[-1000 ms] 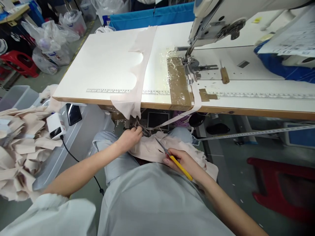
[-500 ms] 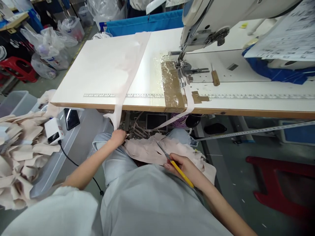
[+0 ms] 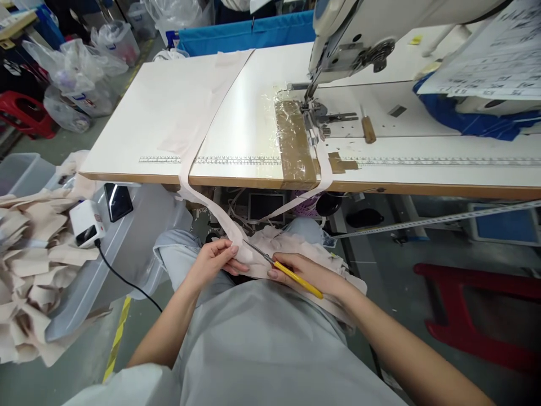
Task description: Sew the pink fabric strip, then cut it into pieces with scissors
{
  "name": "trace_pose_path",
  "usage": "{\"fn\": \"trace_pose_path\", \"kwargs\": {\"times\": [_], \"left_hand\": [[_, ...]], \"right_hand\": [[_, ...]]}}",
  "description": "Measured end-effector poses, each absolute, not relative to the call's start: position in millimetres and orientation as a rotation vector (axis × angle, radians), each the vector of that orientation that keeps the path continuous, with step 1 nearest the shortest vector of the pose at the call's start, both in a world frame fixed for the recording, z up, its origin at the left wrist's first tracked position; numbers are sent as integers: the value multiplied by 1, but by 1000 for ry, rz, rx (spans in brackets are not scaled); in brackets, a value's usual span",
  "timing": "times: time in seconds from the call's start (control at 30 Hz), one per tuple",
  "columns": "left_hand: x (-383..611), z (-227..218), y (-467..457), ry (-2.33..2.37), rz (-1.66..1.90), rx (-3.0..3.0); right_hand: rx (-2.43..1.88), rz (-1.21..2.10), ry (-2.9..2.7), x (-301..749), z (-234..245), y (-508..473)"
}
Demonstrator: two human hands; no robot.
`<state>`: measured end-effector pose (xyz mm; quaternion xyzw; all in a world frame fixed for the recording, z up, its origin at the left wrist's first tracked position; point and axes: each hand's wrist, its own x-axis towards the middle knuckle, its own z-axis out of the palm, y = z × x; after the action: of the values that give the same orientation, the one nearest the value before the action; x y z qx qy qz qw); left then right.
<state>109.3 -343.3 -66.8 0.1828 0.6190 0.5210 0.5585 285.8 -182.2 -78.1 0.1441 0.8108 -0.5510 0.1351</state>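
Over my lap, my left hand [image 3: 220,258] pinches a pale pink fabric strip [image 3: 203,198]. The strip runs up over the table's front edge and across the white top to its far side. My right hand [image 3: 298,273] is closed around yellow-handled scissors [image 3: 298,279]. Their pointed metal blades reach left to the fabric beside my left fingers; whether they cut into it I cannot tell. More pale pink fabric pieces [image 3: 291,242] lie bunched on my lap under both hands. A narrow band [image 3: 324,169] of the same colour hangs from the sewing machine's foot down below the table.
The sewing machine [image 3: 338,51] stands on the white table [image 3: 169,101] with a wooden-handled tool [image 3: 368,129] near it. At left, a plastic bin [image 3: 127,242] carries a phone [image 3: 118,202] and a white charger [image 3: 87,223] beside piled fabric [image 3: 38,254]. A red stool [image 3: 448,310] stands right.
My left hand has moved right and towards me with the strip, meeting the scissors' tips. The scissors have shifted slightly up and left. The strip on the table has slid along.
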Motion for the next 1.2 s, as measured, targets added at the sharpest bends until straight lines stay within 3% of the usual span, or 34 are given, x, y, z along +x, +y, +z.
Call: {"fn": "trace_pose_path", "kwargs": {"times": [0.33, 0.7, 1.2], "left_hand": [[114, -72, -349, 1464, 1245, 340], [110, -81, -356, 1454, 1237, 339], [112, -84, -361, 1426, 1269, 324]], "right_hand": [[255, -1545, 2262, 275, -78, -178], [324, -1147, 2531, 273, -76, -189], [365, -925, 2652, 266, -73, -197]]}}
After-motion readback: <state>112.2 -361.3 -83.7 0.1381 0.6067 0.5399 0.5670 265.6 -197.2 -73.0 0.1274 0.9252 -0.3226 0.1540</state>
